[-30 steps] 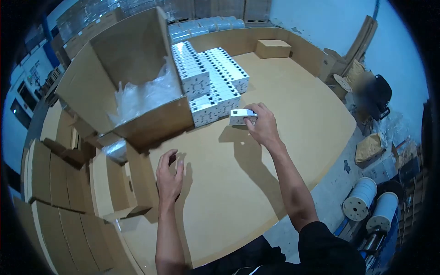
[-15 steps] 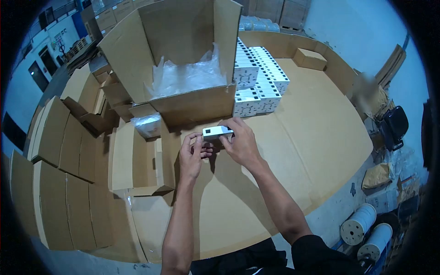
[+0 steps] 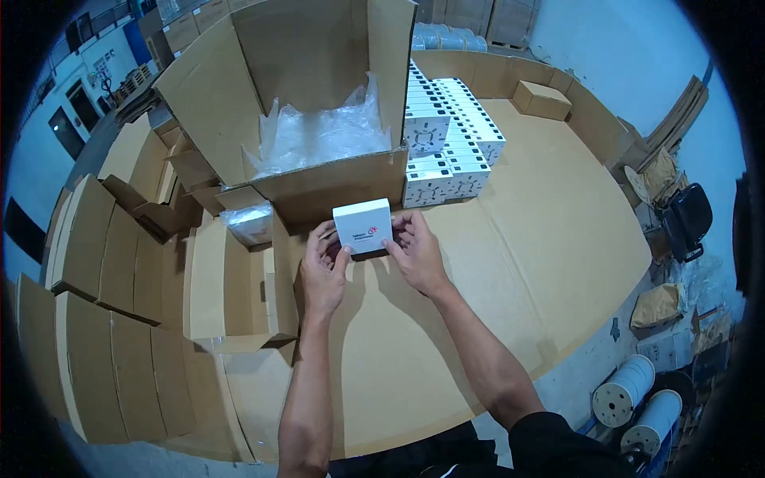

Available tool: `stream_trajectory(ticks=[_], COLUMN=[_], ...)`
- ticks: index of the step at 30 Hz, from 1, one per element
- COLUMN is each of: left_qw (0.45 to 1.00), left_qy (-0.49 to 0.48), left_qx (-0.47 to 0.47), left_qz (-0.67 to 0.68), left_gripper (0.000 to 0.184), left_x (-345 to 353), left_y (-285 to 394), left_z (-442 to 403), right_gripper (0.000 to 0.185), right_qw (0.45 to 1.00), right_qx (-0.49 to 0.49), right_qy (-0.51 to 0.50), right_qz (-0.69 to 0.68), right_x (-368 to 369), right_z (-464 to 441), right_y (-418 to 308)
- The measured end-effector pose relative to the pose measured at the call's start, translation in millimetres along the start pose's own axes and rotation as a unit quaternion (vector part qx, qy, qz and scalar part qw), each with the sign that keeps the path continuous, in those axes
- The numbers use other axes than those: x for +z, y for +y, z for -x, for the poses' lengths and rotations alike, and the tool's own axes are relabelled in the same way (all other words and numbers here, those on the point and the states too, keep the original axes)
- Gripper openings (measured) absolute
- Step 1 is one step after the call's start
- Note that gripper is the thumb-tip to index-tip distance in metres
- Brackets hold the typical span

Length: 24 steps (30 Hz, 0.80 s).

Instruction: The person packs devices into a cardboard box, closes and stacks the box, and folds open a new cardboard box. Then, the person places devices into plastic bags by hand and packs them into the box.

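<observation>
The right hand [image 3: 419, 260] has room rightward over the table [image 3: 550, 231]; stacked white boxes [image 3: 450, 147] block it ahead.

White box [image 3: 360, 225]: rear face not visible; the dark front lettering is too small to read reliably. Fingertips of the left hand [image 3: 323, 275] and right hand [image 3: 418, 261] appear to run behind its side edges; contact there cannot be confirmed. The right thumb covers the lower right corner. Large carton [image 3: 343, 185]: top cut off by the upper picture edge; floor concealed by clear plastic bags [image 3: 327, 137]. Stack of white boxes [image 3: 450, 155]: left portion obscured by the large carton's right wall. Clear packet [image 3: 249, 224] in the low open carton [image 3: 241, 299]: contents indistinct. Left forearm [image 3: 311, 398] and dark right sleeve [image 3: 558, 446]: cut off at the lower edge.
</observation>
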<state>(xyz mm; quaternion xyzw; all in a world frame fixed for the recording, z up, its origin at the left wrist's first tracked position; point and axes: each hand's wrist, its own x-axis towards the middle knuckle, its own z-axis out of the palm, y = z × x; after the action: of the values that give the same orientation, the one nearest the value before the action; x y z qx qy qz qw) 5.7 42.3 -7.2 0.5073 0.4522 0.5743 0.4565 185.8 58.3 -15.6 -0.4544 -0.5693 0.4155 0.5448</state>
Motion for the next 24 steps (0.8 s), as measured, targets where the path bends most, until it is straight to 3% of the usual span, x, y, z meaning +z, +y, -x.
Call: stream_trajectory(ticks=[3,13,20,22,24], left_qw=[0.999,0.966,0.97,0.97,0.972], left_qy=[-0.007,0.018,0.004,0.032,0.053], left_qx=[0.004,0.011,0.003,0.098,0.119], left_qz=[-0.034,-0.258,-0.242,-0.219,-0.196], left_gripper=[0.045,0.036,0.047,0.051,0.049], left_x=[-5,-4,1,1,-1], left_y=[-9,9,17,10,13], left_z=[-2,9,12,11,16], right_gripper=[0.039,0.044,0.047,0.049,0.055], right_qw=[0.999,0.992,0.987,0.986,0.998], right_qx=[0.004,0.002,-0.027,-0.056,-0.047], right_qy=[-0.007,-0.027,-0.057,-0.065,-0.039], right_qz=[0.044,0.125,0.151,0.141,0.031], right_x=[0,-3,-10,-16,-22], right_z=[-1,1,2,1,-3], right_y=[-10,-13,-12,-4,12])
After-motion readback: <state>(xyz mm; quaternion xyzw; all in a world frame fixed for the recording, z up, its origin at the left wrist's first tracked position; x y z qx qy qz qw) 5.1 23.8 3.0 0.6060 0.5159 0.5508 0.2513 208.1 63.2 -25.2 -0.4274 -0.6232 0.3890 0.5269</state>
